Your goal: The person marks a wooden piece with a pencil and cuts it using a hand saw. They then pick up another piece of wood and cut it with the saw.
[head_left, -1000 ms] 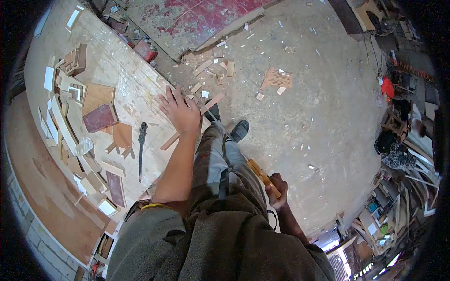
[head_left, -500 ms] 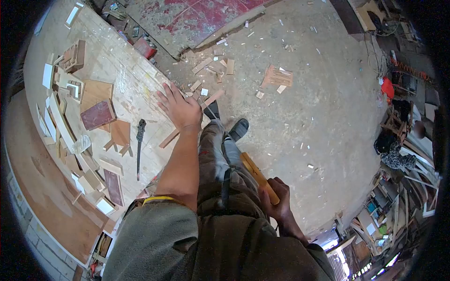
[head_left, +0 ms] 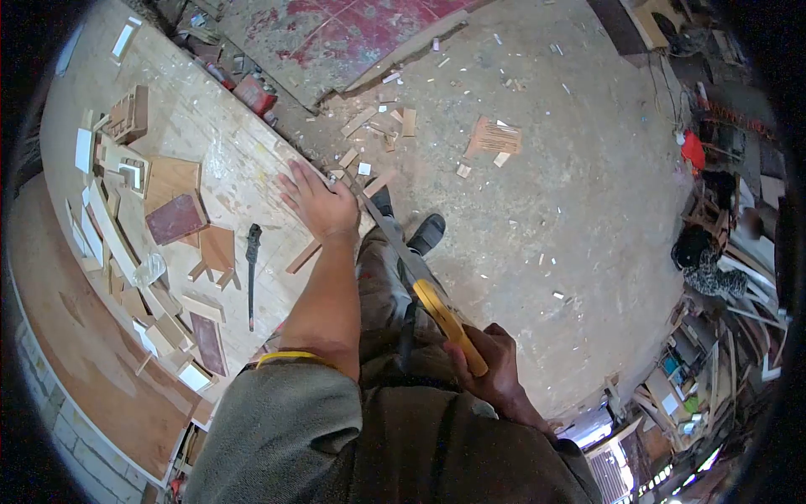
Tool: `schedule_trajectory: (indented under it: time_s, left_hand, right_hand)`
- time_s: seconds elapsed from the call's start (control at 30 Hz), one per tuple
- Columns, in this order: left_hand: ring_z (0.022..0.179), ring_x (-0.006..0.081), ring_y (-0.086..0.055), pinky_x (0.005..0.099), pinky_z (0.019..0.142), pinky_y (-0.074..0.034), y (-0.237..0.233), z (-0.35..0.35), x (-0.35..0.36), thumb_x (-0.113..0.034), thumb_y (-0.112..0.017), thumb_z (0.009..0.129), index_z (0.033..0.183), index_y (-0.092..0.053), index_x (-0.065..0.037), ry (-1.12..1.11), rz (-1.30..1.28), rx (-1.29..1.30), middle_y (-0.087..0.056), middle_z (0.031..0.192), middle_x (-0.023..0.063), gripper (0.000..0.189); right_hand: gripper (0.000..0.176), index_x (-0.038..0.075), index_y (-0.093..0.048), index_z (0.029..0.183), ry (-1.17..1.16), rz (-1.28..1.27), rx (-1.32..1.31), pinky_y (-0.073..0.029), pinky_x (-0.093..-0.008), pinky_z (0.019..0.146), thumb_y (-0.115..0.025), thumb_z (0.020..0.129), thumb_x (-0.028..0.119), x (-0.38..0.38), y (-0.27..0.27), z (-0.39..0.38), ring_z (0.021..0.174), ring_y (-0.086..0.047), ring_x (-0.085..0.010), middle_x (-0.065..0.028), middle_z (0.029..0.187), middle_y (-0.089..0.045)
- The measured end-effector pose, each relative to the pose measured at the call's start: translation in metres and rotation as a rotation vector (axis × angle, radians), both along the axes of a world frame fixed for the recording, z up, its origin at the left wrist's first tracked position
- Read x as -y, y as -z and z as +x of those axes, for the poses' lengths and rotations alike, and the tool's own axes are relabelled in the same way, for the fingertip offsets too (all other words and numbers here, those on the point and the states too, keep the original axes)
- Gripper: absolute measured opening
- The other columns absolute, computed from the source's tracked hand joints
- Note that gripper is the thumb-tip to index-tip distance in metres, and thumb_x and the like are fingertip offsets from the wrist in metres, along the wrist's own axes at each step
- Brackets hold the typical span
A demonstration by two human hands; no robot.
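My left hand (head_left: 321, 203) lies flat at the bench edge with fingers stretched out. A narrow brown wood strip (head_left: 304, 255) shows beside its wrist, and a similar piece (head_left: 380, 182) appears past the bench edge; the hand hides what is between. My right hand (head_left: 493, 367) is closed round the yellow handle of a handsaw (head_left: 390, 228). The blade slants up and left over my legs, its far end right beside my left thumb. On the bench left of my forearm lies a long dark tool with a black handle (head_left: 253, 244).
Wood blocks, a dark red board (head_left: 176, 219) and a small wooden assembly (head_left: 218, 249) cover the left of the bench (head_left: 243, 143). Offcuts (head_left: 409, 123) and a grooved wood piece (head_left: 495, 137) lie on the floor. Piled timber (head_left: 751, 290) lines the right side.
The handsaw has slid up and left toward the bench, its yellow handle nearer my left hand and more of the blade showing. My left hand stays at the edge.
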State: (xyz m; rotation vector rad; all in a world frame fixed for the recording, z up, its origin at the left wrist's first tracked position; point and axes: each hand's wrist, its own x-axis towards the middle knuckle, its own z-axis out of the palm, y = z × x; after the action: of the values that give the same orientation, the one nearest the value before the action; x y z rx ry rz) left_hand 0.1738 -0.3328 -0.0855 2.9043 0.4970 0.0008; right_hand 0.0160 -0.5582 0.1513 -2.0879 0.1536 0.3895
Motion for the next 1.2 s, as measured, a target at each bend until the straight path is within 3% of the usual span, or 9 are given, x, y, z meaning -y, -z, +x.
schedule_trajectory:
  time_s: [0.1, 0.53, 0.6, 0.67, 0.73, 0.93, 1.0, 1.13, 1.2]
  left_hand:
    - [0.154, 0.0405, -0.010, 0.0541, 0.125, -0.005, 0.004, -0.001, -0.002, -0.022, -0.051, 0.083, 0.154, -0.032, 0.002, -0.005, -0.016, 0.003, -0.023, 0.166, 0.0149, 0.078]
    - [0.153, 0.0423, -0.011, 0.0561, 0.124, -0.006, 0.002, -0.002, -0.004, -0.021, -0.053, 0.082, 0.154, -0.033, 0.003, 0.001, -0.027, -0.016, -0.024, 0.165, 0.0158, 0.078]
    - [0.153, 0.0423, -0.011, 0.0565, 0.124, -0.006, 0.002, -0.001, -0.002, -0.021, -0.053, 0.082, 0.154, -0.033, 0.002, -0.002, -0.045, 0.014, -0.024, 0.165, 0.0150, 0.078]
    - [0.153, 0.0423, -0.011, 0.0565, 0.124, -0.006, 0.006, -0.001, -0.003, -0.021, -0.053, 0.082, 0.154, -0.032, 0.002, -0.008, -0.042, 0.015, -0.024, 0.165, 0.0147, 0.079]
    - [0.153, 0.0424, -0.011, 0.0565, 0.124, -0.006, 0.005, 0.002, -0.005, -0.021, -0.054, 0.081, 0.154, -0.032, 0.001, 0.003, -0.035, 0.015, -0.024, 0.165, 0.0145, 0.079]
    - [0.154, 0.0418, -0.011, 0.0561, 0.125, -0.005, -0.001, 0.003, -0.001, -0.021, -0.053, 0.082, 0.155, -0.031, 0.001, -0.014, -0.060, 0.000, -0.022, 0.166, 0.0143, 0.079]
    - [0.154, 0.0416, -0.011, 0.0564, 0.124, -0.006, 0.003, -0.001, -0.003, -0.021, -0.054, 0.081, 0.154, -0.032, 0.002, -0.010, -0.044, -0.011, -0.022, 0.166, 0.0143, 0.080]
    - [0.154, 0.0413, -0.011, 0.0566, 0.124, -0.006, 0.005, -0.001, -0.004, -0.022, -0.055, 0.080, 0.154, -0.033, 0.002, -0.015, -0.036, -0.039, -0.023, 0.165, 0.0144, 0.081]
    - [0.154, 0.0415, -0.012, 0.0571, 0.124, -0.007, 0.003, -0.002, -0.004, -0.021, -0.055, 0.079, 0.153, -0.034, 0.002, -0.003, -0.054, 0.012, -0.024, 0.165, 0.0145, 0.081]
  right_hand:
    - [0.013, 0.005, -0.069, 0.090, -0.024, -0.025, -0.069, -0.045, -0.0377, 0.056, -0.074, 0.085, 0.015, 0.002, -0.003, 0.004, 0.051, -0.058, -0.0285, -0.0111, 0.075, -0.069]
    - [0.012, 0.003, -0.067, 0.089, -0.032, -0.028, -0.078, -0.044, -0.0374, 0.055, -0.073, 0.087, 0.013, -0.007, 0.003, 0.003, 0.050, -0.058, -0.0281, -0.0131, 0.071, -0.066]
    - [0.012, -0.001, -0.071, 0.093, -0.032, -0.008, -0.080, -0.038, -0.0366, 0.056, -0.067, 0.088, 0.009, -0.015, 0.021, 0.004, 0.048, -0.052, -0.0256, -0.0108, 0.060, -0.058]
    - [0.010, -0.001, -0.070, 0.089, -0.032, -0.017, -0.084, -0.039, -0.0382, 0.056, -0.066, 0.087, 0.009, -0.016, 0.007, 0.007, 0.048, -0.051, -0.0265, -0.0117, 0.060, -0.059]
    - [0.015, 0.000, -0.070, 0.096, 0.001, 0.001, -0.102, -0.043, -0.0378, 0.058, -0.071, 0.087, 0.012, -0.010, -0.006, 0.003, 0.049, -0.057, -0.0283, -0.0146, 0.073, -0.068]
    - [0.011, 0.003, -0.069, 0.090, -0.017, -0.049, -0.085, -0.043, -0.0381, 0.056, -0.072, 0.086, 0.012, -0.018, 0.021, 0.007, 0.051, -0.057, -0.0292, -0.0148, 0.071, -0.066]
    - [0.007, 0.003, -0.067, 0.089, -0.051, -0.038, -0.039, -0.041, -0.0379, 0.056, -0.070, 0.087, 0.009, -0.021, 0.009, 0.001, 0.051, -0.056, -0.0293, -0.0140, 0.072, -0.066]
    - [0.011, 0.003, -0.068, 0.090, 0.082, 0.037, -0.194, -0.044, -0.0384, 0.059, -0.072, 0.087, 0.012, -0.022, -0.008, 0.009, 0.052, -0.056, -0.0296, -0.0124, 0.076, -0.067]
    - [0.014, 0.003, -0.069, 0.092, -0.048, -0.087, -0.164, -0.047, -0.0413, 0.060, -0.072, 0.087, 0.016, -0.023, 0.022, 0.002, 0.054, -0.058, -0.0298, -0.0127, 0.075, -0.067]
